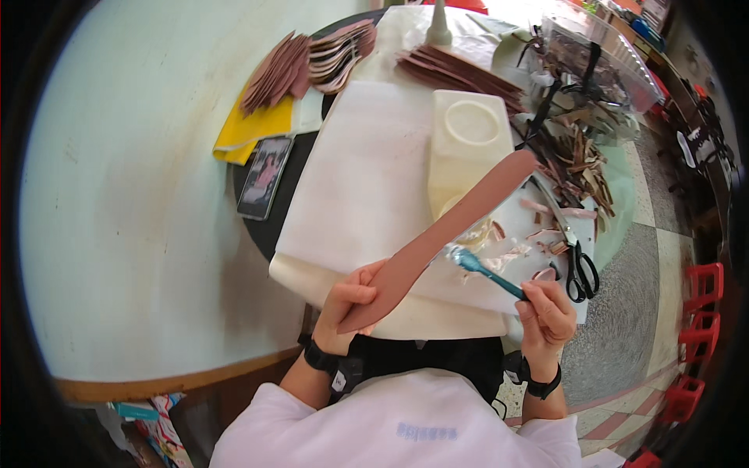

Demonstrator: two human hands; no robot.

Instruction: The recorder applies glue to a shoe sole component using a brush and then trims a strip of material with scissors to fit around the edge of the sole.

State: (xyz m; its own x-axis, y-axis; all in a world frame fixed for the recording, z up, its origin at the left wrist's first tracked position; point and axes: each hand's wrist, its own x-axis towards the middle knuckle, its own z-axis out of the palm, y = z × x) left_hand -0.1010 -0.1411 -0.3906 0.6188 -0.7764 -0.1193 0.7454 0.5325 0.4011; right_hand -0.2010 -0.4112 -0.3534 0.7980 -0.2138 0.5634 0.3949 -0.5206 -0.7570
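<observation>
A white-covered worktable [351, 179] stands in a room with red plastic stools [704, 287] along the right, on a patterned floor [636, 288]. The person's left hand [349, 300] pinches the wide near end of a long reddish-brown insole-shaped piece [445, 246] between thumb and fingers; the piece slants up and right over the table, hiding part of a cream plastic container [446, 152]. The right hand [550, 312] grips the thin teal handle of a brush [493, 277] between thumb and fingers, its pale-blue head just beside the piece's lower edge; whether they touch cannot be told. Black-handled scissors [569, 234] lie just beyond the right hand, near small offcuts. Farther right, a heap of brown scraps [585, 160] crowds the edge below a clear plastic bin [638, 74]. Past the container lies a stack of reddish strips [464, 76]. At far left, two bundles of similar pieces [277, 72] sit by a yellow sheet [238, 132] and a lit smartphone [265, 178].
</observation>
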